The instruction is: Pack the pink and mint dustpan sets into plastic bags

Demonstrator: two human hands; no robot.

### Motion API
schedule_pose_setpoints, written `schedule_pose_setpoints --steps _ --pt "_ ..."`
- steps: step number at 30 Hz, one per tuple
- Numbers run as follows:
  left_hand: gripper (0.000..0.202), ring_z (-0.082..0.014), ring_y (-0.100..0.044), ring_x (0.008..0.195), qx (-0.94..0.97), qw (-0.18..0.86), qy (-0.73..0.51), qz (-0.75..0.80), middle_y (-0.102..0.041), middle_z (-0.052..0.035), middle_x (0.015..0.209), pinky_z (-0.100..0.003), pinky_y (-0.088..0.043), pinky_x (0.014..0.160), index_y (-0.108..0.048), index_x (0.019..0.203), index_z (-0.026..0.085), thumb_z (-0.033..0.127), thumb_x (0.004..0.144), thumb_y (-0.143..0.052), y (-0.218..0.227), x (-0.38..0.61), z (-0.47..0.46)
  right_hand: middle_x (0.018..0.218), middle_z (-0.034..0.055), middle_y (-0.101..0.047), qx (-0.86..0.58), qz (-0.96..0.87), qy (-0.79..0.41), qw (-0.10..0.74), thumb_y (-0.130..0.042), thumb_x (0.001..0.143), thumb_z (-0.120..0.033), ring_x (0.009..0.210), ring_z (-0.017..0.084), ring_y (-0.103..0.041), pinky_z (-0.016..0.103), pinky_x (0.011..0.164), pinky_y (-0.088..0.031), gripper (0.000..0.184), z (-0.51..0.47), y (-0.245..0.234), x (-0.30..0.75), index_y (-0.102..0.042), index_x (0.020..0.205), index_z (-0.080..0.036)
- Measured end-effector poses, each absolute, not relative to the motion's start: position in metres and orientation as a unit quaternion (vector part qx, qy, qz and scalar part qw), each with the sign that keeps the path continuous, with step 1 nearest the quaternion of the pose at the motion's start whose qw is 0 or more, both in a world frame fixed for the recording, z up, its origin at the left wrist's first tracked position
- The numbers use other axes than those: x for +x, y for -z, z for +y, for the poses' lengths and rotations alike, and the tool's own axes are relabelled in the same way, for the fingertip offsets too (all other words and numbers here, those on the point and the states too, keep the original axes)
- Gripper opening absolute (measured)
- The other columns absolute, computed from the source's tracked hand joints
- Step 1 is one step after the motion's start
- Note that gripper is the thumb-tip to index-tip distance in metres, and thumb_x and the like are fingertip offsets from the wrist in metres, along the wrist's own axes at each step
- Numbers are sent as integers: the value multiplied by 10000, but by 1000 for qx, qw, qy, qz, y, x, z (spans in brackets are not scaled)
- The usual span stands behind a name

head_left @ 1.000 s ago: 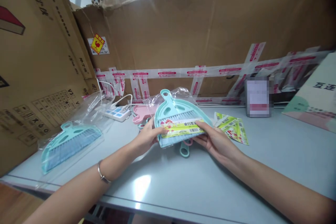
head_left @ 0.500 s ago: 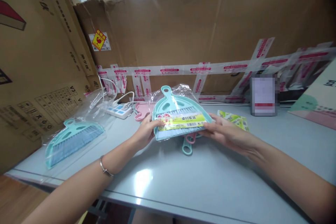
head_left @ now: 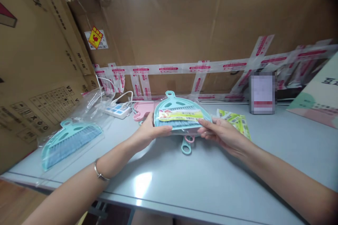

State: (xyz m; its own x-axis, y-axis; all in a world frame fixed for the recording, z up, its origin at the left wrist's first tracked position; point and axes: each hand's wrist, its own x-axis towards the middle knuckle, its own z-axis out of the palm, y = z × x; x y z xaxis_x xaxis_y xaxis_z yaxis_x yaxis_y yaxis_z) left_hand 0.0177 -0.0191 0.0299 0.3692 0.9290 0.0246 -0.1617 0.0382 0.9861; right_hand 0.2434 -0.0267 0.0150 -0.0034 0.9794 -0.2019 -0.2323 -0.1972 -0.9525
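Observation:
Both hands hold a teal mini dustpan and brush set (head_left: 179, 110) in a clear plastic bag, with a yellow-green label card across it. My left hand (head_left: 149, 132) grips its left edge, thumb on top. My right hand (head_left: 220, 133) pinches its right edge. The set is tilted nearly flat, just above the grey table (head_left: 200, 179). Under it lie a pink dustpan (head_left: 144, 109) and loose teal and pink handles (head_left: 187, 144).
Another bagged teal dustpan set (head_left: 69, 141) lies at the left. A white power strip (head_left: 117, 110) with cables sits behind it. Several yellow-green label cards (head_left: 237, 121) lie to the right. Taped cardboard boxes (head_left: 185, 35) wall the back and left. A printed box (head_left: 317, 95) stands right.
The bagged set has tipped back from facing me to nearly flat and dropped lower toward the table. Both hands have kept their grip on its edges.

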Motion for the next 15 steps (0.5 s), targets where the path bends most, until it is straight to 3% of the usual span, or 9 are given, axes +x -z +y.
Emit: schedule_pose_setpoints --steps 4,10,12,15 --pt "566 -199 -639 871 546 590 -459 377 -630 -112 1112 -245 -510 631 -536 1133 180 230 626 -783 -24 19 -18 418 30 -598 -497 -414 -558 520 -765 654 -372 329 63 -497 125 359 -419 333 -28 -10 240 -590 531 -117" --pt "558 -122 -624 684 483 588 -501 412 -638 -88 1005 -217 -484 566 -494 1103 144 239 632 -777 -16 27 -15 319 13 -510 -526 -398 -530 532 -746 634 -476 279 77 -449 142 292 -351 423 -28 -7 237 -562 472 -131" --pt "544 -122 -629 682 464 601 -508 407 -634 -74 991 -235 -503 594 -484 1081 148 225 629 -778 -15 29 -14 383 33 -568 -507 -392 -555 530 -751 644 -454 329 93 -514 146 331 -408 396 -28 -7 236 -581 511 -122" --pt "514 -130 -639 686 462 602 -512 402 -629 -59 939 -242 -512 595 -469 1043 151 213 634 -774 -14 28 -14 686 68 -709 -442 -373 -615 536 -772 665 -291 578 146 -664 197 550 -559 218 -30 -10 234 -666 738 -115"
